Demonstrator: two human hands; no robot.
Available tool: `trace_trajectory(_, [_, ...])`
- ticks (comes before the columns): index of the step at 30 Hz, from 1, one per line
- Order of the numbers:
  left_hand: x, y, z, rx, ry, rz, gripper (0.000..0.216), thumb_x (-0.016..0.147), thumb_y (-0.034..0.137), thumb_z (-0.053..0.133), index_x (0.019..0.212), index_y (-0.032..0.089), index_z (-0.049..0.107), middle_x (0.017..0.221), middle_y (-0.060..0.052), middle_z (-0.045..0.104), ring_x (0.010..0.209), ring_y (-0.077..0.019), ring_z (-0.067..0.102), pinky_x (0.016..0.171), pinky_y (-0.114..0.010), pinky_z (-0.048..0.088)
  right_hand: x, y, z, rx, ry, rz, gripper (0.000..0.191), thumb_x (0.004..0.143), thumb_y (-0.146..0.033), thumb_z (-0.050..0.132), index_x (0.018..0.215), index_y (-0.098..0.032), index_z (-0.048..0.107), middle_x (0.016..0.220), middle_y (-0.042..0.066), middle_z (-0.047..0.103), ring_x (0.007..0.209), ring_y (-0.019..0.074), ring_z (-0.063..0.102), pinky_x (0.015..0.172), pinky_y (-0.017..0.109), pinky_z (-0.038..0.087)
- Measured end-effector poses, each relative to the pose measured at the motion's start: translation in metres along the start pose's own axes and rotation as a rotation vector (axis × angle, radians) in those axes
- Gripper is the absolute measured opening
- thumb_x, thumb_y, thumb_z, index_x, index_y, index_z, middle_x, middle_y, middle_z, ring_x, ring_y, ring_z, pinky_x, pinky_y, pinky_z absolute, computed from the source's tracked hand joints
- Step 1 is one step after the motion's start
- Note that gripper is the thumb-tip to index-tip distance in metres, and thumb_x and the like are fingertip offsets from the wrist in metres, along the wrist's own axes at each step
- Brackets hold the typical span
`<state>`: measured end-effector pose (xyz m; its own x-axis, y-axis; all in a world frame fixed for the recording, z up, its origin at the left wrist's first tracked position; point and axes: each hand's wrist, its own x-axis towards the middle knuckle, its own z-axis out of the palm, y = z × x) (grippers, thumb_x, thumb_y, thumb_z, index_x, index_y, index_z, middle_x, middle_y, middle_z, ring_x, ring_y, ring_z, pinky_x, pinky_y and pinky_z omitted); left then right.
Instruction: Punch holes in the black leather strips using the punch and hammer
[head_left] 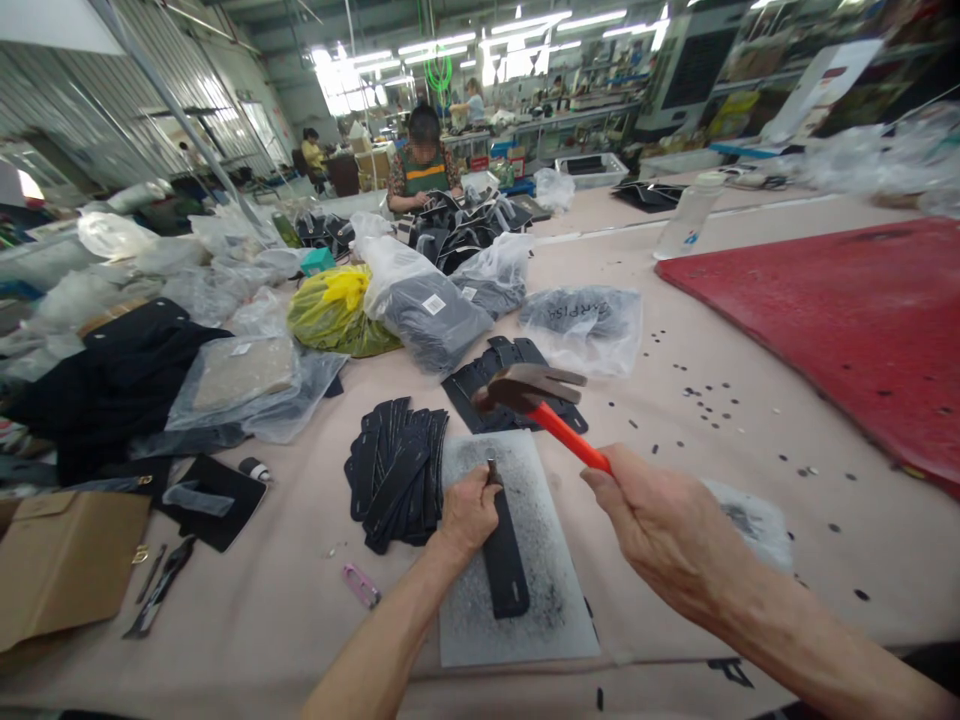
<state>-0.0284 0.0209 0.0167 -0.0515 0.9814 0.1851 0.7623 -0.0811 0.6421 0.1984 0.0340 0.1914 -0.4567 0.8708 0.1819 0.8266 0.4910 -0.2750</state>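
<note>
While it is up, hammer [529, 388]: above grey pad [551, 600], right hand [667, 530] wrapped round its orange handle.
Left hand [469, 512]: pinching small punch [493, 470] on black strap [504, 565], on the pad.
Good hit: small punch held straight (fingers low), I think.

Widest open lane is on the right: the table [750, 440] between the grey board [547, 560] and the red mat [840, 320] is bare apart from little black dots [705, 400] (flat, nothing to snag on) and a crumpled clear bag [754, 515] just by the right hand [660, 525]. Left side is tight: a fanned pile of black straps [397, 470] sits just beside the board's edge, with a pink clip [361, 585] near its corner. Far side is walled off by flat black pieces [495, 380] and stuffed plastic bags [427, 310]. Straight down over the board's far end is taken too, since the hammer [536, 390] hangs there above the left hand [466, 512] pinching a punch [491, 470].
</note>
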Motion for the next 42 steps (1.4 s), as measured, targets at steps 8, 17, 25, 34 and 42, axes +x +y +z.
trace_trajectory(8, [0.0,0.002,0.0,-0.011,0.013,0.008,0.01,0.084,0.015,0.051,0.082,0.02,0.06,0.075,-0.005,0.066,0.073,-0.0213,0.065,0.067,-0.031,0.047,-0.003,0.001,0.0,0.041,0.017,0.034,0.031,0.098,-0.042,0.032,0.076,-0.023,0.044,0.052,-0.003,0.046,0.04,0.0101,0.035,0.048,0.028,0.014])
trace_trajectory(17, [0.0,0.0,0.0,-0.002,0.004,0.025,0.011,0.084,0.016,0.05,0.084,0.02,0.061,0.076,-0.005,0.067,0.074,-0.0213,0.066,0.067,-0.031,0.048,-0.004,0.004,0.002,0.025,0.015,0.013,0.03,0.098,-0.041,0.032,0.076,-0.023,0.043,0.053,-0.002,0.049,0.04,0.0112,0.036,0.047,0.028,0.015])
trace_trajectory(25, [0.0,0.003,-0.002,0.01,0.009,0.045,0.012,0.085,0.015,0.05,0.085,0.02,0.06,0.079,-0.006,0.068,0.074,-0.0212,0.066,0.068,-0.031,0.049,-0.011,0.005,0.005,0.011,-0.088,0.014,0.027,0.096,-0.04,0.034,0.076,-0.023,0.042,0.051,-0.003,0.046,0.04,0.0121,0.035,0.048,0.029,0.012])
trace_trajectory(34, [0.0,0.003,-0.005,-0.025,-0.031,0.003,0.012,0.086,0.015,0.049,0.086,0.018,0.06,0.083,-0.006,0.068,0.08,-0.0215,0.066,0.075,-0.032,0.051,-0.042,0.053,0.08,0.265,-0.344,0.419,0.035,0.099,-0.038,0.024,0.075,-0.022,0.045,0.061,0.001,0.057,0.057,0.0165,0.055,0.055,0.026,0.034])
trace_trajectory(42, [0.0,-0.004,-0.004,-0.14,-0.067,-0.026,0.02,0.087,0.018,0.047,0.096,0.018,0.064,0.093,-0.008,0.071,0.091,-0.0223,0.067,0.085,-0.035,0.051,-0.054,-0.005,0.141,-0.037,0.01,0.063,0.05,0.089,-0.032,0.049,0.137,-0.019,0.045,0.146,0.014,0.042,0.132,0.0343,0.036,0.105,0.053,0.027])
